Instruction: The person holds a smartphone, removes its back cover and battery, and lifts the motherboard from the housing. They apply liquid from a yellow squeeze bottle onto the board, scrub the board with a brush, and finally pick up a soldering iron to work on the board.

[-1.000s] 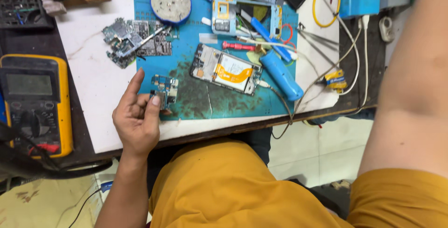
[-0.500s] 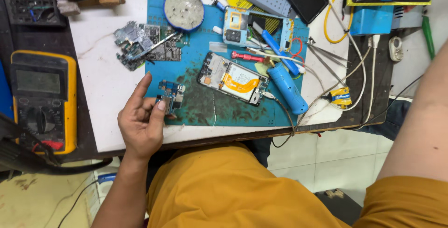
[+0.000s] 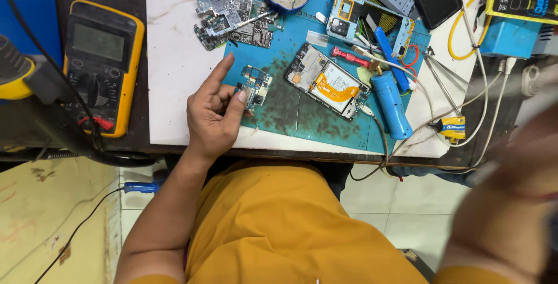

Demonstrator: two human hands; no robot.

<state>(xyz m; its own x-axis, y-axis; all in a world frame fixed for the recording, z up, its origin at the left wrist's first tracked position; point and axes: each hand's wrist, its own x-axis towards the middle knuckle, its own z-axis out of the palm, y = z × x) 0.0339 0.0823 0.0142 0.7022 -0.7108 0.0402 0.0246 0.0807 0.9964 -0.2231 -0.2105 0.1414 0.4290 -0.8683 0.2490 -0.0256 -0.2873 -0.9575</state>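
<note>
Nearest us, low at the right of the frame, our right arm (image 3: 511, 202) is a blur, and we cannot tell how that hand is set. Left of centre, our left hand (image 3: 212, 115) pinches a small circuit board (image 3: 254, 85) by its edge, forefinger stretched out. The board is bluish, studded with tiny chips, lying on the scorched blue work mat (image 3: 302, 115). Beyond it, at centre, lies an opened phone (image 3: 327, 82) with an orange flex cable, a blue cylindrical tool (image 3: 390, 104) beside it. At the far left sits a yellow multimeter (image 3: 102, 63).
</note>
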